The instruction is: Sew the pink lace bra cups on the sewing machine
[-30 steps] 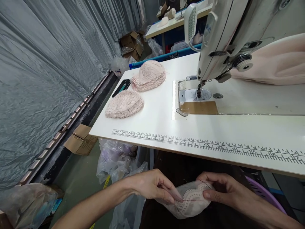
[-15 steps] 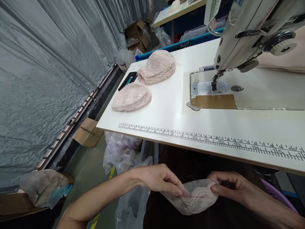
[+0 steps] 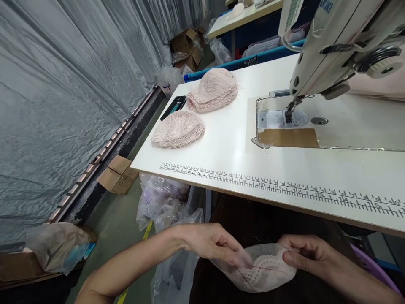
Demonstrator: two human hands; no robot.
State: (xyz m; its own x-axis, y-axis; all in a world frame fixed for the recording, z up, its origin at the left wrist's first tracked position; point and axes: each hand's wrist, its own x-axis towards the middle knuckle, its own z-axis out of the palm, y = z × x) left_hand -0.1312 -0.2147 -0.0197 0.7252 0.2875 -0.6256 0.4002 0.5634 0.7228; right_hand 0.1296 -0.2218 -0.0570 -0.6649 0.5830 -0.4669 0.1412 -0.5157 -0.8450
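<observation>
Grey plastic sheeting [image 3: 63,84] down the left side, with a cardboard box [image 3: 117,174] and clear plastic bags [image 3: 164,202] on the floor beside and under a white bench [image 3: 228,147]. Printed ruler [image 3: 284,190] along the bench's front edge. Sewing machine [image 3: 341,38] on the right part of the bench, needle [image 3: 288,114] over the plate, brown tape patch [image 3: 289,138] just in front of it. Two stacks of pale pink lace cups at the bench's left end, near stack [image 3: 177,128] and far stack [image 3: 213,89] close together. Dark phone [image 3: 173,107] just beside both, toward the bench's left edge.

Below the bench's front edge, over dark fabric, a single lace cup [image 3: 262,272] stretched between both hands. Left hand [image 3: 209,245] pinching the cup's left edge between thumb and fingertips. Right hand [image 3: 305,255] pinching the right edge, fingers curled in over the scalloped trim. Red thread [image 3: 268,267] across the cup's face, from one grip toward the other.
</observation>
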